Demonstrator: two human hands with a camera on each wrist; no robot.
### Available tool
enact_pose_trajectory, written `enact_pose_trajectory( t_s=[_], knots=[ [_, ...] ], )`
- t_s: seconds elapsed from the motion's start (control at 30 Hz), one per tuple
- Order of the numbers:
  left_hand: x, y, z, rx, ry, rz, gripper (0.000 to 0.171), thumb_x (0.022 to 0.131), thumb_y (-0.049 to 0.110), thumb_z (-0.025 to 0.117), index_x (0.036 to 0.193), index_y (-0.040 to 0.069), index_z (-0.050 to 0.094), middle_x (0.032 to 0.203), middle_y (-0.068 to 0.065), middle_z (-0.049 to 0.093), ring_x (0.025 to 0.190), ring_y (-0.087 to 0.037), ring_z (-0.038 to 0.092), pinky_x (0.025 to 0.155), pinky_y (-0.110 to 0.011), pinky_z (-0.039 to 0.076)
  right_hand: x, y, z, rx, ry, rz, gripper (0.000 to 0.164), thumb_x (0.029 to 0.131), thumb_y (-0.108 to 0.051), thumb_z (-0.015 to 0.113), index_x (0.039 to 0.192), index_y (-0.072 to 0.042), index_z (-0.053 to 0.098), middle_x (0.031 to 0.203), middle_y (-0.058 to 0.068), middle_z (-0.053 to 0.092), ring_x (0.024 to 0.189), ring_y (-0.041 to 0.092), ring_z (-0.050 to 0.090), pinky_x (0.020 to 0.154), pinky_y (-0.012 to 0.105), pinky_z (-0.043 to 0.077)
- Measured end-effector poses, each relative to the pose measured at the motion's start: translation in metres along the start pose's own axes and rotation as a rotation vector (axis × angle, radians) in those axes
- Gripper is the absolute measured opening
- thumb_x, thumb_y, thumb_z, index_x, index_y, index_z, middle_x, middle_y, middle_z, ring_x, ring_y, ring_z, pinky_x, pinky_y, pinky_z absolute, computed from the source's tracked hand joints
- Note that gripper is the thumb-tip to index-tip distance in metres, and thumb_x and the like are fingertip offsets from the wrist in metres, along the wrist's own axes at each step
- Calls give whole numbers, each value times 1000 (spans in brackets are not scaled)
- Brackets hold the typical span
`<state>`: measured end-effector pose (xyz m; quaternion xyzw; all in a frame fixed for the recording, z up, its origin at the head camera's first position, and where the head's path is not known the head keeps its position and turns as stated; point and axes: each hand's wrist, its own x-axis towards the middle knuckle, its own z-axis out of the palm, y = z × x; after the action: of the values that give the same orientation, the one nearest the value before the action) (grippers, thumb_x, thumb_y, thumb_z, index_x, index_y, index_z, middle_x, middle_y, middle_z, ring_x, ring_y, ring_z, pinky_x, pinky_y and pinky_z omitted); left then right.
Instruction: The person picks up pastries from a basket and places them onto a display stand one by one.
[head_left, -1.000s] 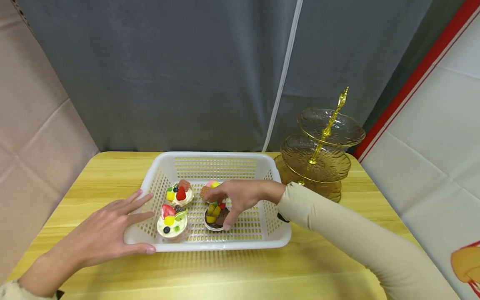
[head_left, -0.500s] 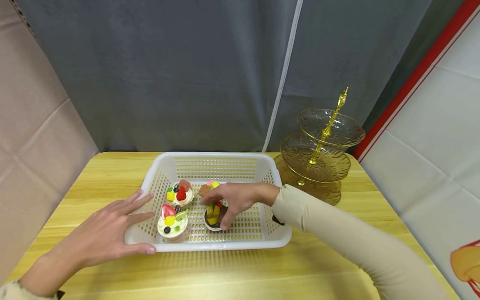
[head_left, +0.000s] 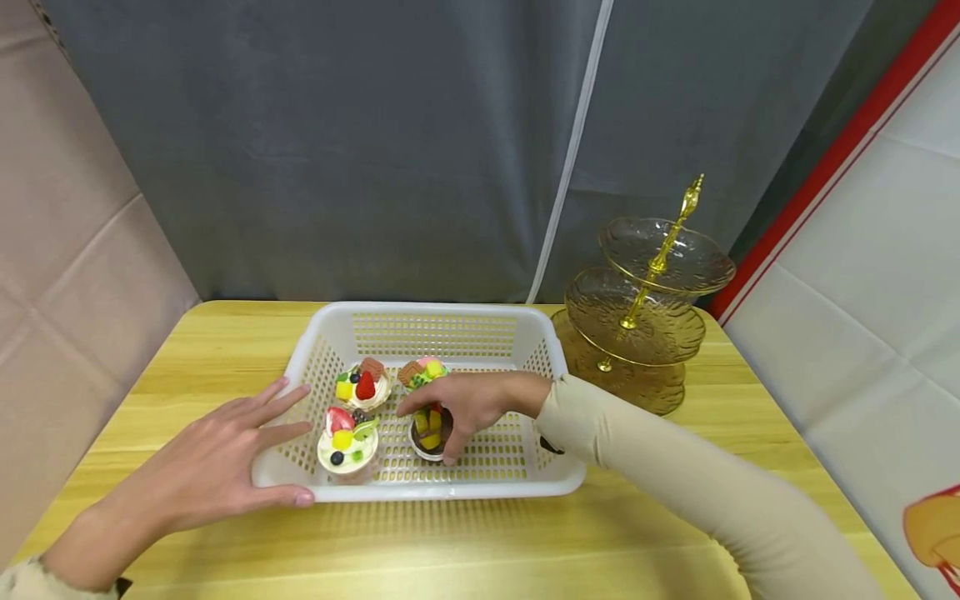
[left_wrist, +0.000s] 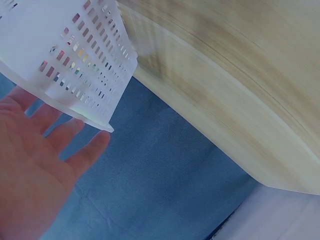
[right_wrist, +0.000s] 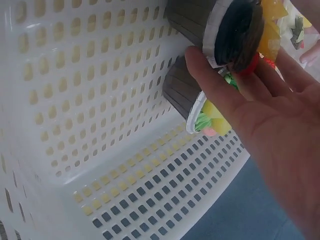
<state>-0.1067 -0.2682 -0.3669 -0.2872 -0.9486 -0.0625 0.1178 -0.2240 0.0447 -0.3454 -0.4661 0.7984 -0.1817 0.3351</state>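
My left hand (head_left: pixel 225 458) lies spread at the left end of a white perforated plastic basket (head_left: pixel 450 493), fingers and thumb at its rim. Reaching inside it, my right hand (head_left: pixel 480 404) grips a chocolate cupcake (head_left: pixel 429 433) topped with yellow fruit cubes, thumb on the near side and fingers on the far side. In the right wrist view a finger lies against this cupcake's white rim, beside its brown ribbed cup (right_wrist: pixel 192 20). Just behind is a cupcake with a biscuit and green and yellow topping (head_left: pixel 431 371), partly hidden by the hand.
Two cream cupcakes with fruit stand at the basket's left: one with a strawberry and biscuit (head_left: pixel 367 387), one in front of it (head_left: pixel 348 446). A three-tier amber glass stand with gold trim (head_left: pixel 637 325) is right of the basket on the wooden table (head_left: pixel 465 550).
My right hand has shifted slightly left and closed further around the chocolate cupcake, covering its biscuit and showing more of the one behind. The left hand stays at the rim.
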Motion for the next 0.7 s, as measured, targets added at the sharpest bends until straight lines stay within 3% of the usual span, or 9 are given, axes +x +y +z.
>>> enact_pose_trajectory(
  t_s=[0.43, 0.7],
  knots=[
    [0, 0, 0, 0, 8, 5, 79, 69, 78, 68, 118, 17, 75, 148, -9, 51, 134, -39, 46, 93, -58, 45, 2, 0, 4, -166, -47, 42, 88, 73, -7, 88, 149, -18, 44, 134, 2, 56, 114, 7, 52, 99, 23, 41],
    [0, 0, 0, -3, 4, 1, 79, 69, 78, 69, 119, 18, 74, 148, -9, 50, 135, -39, 45, 93, -59, 45, 5, 1, 8, -202, 46, -12, 72, 75, -9, 85, 137, -10, 48, 122, 2, 59, 102, 8, 56, 90, 21, 44]
  ],
)
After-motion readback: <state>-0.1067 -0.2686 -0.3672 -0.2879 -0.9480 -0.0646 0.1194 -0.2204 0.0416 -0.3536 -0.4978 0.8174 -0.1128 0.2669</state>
